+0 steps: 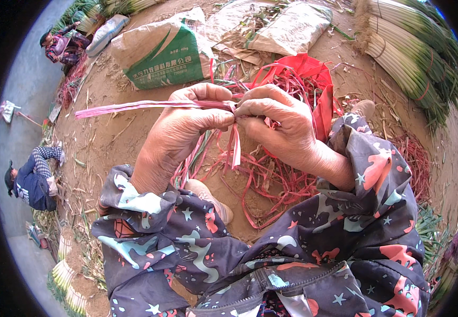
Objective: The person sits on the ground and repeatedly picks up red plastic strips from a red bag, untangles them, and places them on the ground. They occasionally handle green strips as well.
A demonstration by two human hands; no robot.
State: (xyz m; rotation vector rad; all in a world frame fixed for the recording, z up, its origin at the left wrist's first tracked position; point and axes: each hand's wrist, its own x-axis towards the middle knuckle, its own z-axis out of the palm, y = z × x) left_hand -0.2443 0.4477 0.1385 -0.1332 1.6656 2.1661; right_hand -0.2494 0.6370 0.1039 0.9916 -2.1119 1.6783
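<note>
My left hand [197, 119] pinches a flat pink plastic strip [134, 106] between thumb and fingers; its free end sticks out to the left. Close against it, my right hand [276, 119] grips the strip's other part at the fingertips, where the strands meet. A short loose end hangs down between the two hands. Just behind my right hand is a red bag [324, 91] filled with red and pink strips. More tangled red strips [260, 186] lie on the dirt floor below my hands. Fingers cover the exact meeting point of the strands.
A green and white woven sack [161, 51] lies ahead, with another pale sack [292, 27] beside it. Bundled green onions [395, 59] are stacked at the upper right. One person [35, 178] sits at the left, another [64, 45] farther up. Red strips [413, 162] lie at right.
</note>
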